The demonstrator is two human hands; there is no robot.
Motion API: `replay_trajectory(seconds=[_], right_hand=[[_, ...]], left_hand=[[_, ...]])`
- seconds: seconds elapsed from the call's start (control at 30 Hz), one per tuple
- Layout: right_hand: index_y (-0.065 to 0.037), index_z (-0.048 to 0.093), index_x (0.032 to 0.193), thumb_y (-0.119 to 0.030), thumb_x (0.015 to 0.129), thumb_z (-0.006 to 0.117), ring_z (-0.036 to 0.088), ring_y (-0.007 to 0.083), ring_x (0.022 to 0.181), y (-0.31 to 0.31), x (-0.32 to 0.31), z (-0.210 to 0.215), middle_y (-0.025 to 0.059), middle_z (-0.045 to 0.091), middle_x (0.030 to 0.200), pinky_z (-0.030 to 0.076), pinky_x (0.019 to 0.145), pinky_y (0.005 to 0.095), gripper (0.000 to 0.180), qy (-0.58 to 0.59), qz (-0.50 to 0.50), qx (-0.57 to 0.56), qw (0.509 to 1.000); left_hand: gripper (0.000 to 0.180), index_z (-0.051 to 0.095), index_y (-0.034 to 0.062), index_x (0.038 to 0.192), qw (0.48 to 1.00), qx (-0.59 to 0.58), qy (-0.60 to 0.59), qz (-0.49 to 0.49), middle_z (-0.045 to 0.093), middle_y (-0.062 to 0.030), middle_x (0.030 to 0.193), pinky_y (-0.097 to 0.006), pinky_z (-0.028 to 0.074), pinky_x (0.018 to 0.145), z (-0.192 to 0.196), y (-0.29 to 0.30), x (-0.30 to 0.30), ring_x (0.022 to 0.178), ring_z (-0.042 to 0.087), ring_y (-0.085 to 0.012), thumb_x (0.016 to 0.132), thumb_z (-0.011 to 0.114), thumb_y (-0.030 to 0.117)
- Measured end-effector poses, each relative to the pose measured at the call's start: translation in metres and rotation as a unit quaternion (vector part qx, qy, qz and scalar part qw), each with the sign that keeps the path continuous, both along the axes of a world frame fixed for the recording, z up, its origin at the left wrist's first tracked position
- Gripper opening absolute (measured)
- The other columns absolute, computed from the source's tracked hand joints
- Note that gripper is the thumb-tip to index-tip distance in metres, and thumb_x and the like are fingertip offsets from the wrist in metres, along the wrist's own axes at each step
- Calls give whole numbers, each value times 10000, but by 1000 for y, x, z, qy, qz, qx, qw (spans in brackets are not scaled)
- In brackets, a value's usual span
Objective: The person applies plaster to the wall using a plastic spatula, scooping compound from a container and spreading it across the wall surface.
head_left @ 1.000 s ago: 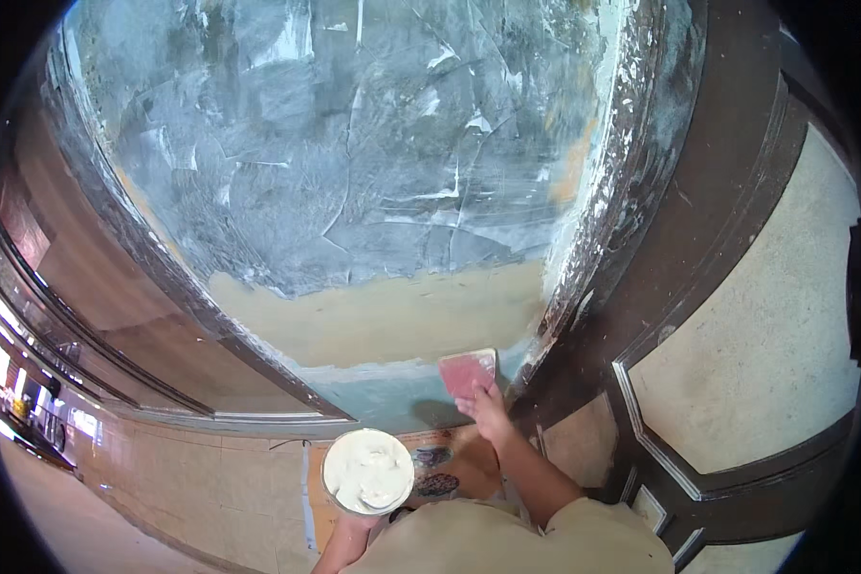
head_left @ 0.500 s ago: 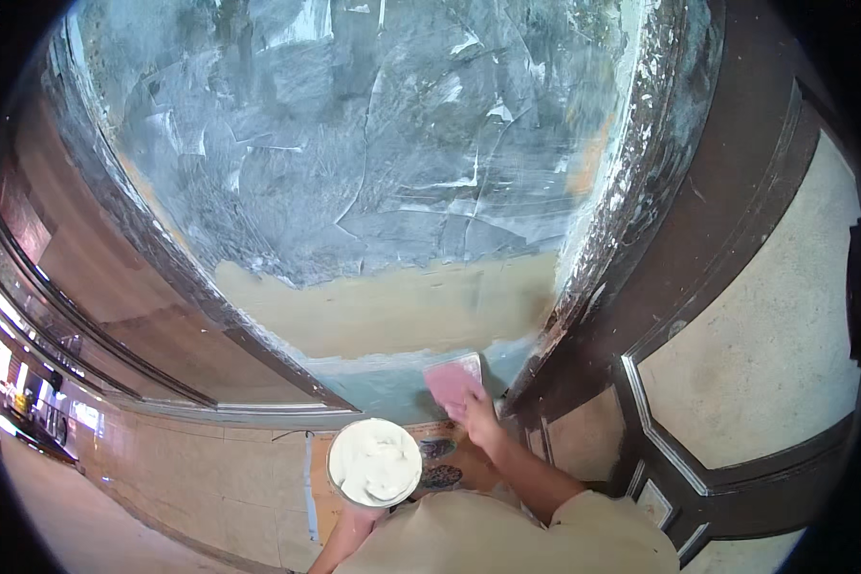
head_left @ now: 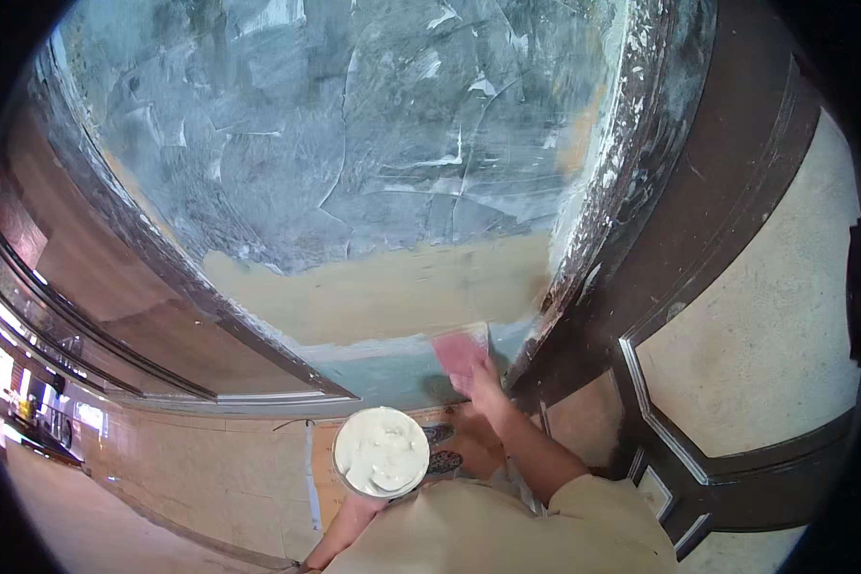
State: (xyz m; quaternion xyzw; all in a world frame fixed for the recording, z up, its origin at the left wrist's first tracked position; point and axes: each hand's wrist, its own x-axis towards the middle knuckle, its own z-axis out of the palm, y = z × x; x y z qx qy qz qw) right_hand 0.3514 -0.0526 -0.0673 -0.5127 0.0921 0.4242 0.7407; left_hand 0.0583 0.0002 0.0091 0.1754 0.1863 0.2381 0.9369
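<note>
Low in the middle, my left hand (head_left: 362,505) grips a round tub (head_left: 336,461) from beneath. White putty (head_left: 381,450) fills it in soft, uneven folds. My right hand (head_left: 479,381) is closed round a pink putty spreader (head_left: 458,351), whose whitish far edge lies at the lower right of the wall. That edge appears to be against the surface where a beige band (head_left: 383,297) meets a blue-green strip (head_left: 383,381) below. Above the band, the wall panel (head_left: 354,163) is blue-grey with white ridges and patches.
Dark, paint-flecked frames (head_left: 598,210) border the wall. On the right stands a dark door (head_left: 660,287) with pale panels. Brown panelling (head_left: 115,258) runs along the left above a tiled floor (head_left: 220,478). An orange-brown sheet (head_left: 325,469) lies under my feet.
The spreader in my right hand has moved up the wall and slightly right. The tub sits a little higher in view. My view has tilted slightly downward.
</note>
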Motion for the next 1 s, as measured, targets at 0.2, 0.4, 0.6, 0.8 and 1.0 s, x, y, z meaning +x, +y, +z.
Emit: replay_trajectory(seconds=[0.2,0.4,0.6,0.8,1.0], right_hand=[[-160,438,1315,-259,1020,478,685,245,752,-45,-21,-58,110,626,1089,583,598,352,313,12,21,-50,998],[-52,500,1240,-284,1010,516,630,173,547,-22,4,16,84,639,975,515,464,277,328,-212,83,-31,973],[-20,549,1160,-281,1003,526,596,142,515,-21,17,23,64,635,879,450,421,249,306,-243,63,-49,967],[-11,563,1144,-274,991,543,568,123,488,-16,24,20,52,623,820,425,407,245,305,-249,66,-50,965],[-45,575,1092,-261,996,525,548,125,466,-12,26,27,45,612,728,402,402,260,241,-256,68,-45,963]], left_hand=[[621,400,134,1453,1000,-11,-8,-6,480,-115,1449,-506,420,1087,1,-6,11,1300,494,-317,967,451,516],[617,399,135,1455,999,-26,-14,-12,480,-114,1450,-505,421,1087,-10,-15,-5,1301,493,-315,970,450,512],[613,398,136,1456,999,-36,-21,-17,480,-114,1450,-504,421,1088,-12,-19,-8,1302,493,-314,972,449,508],[609,397,136,1457,998,-44,-30,-16,480,-113,1451,-504,421,1089,29,-5,95,1304,493,-312,975,448,504],[605,396,137,1459,998,-51,-43,-21,480,-112,1452,-503,422,1089,33,-3,98,1305,492,-311,977,447,500]])
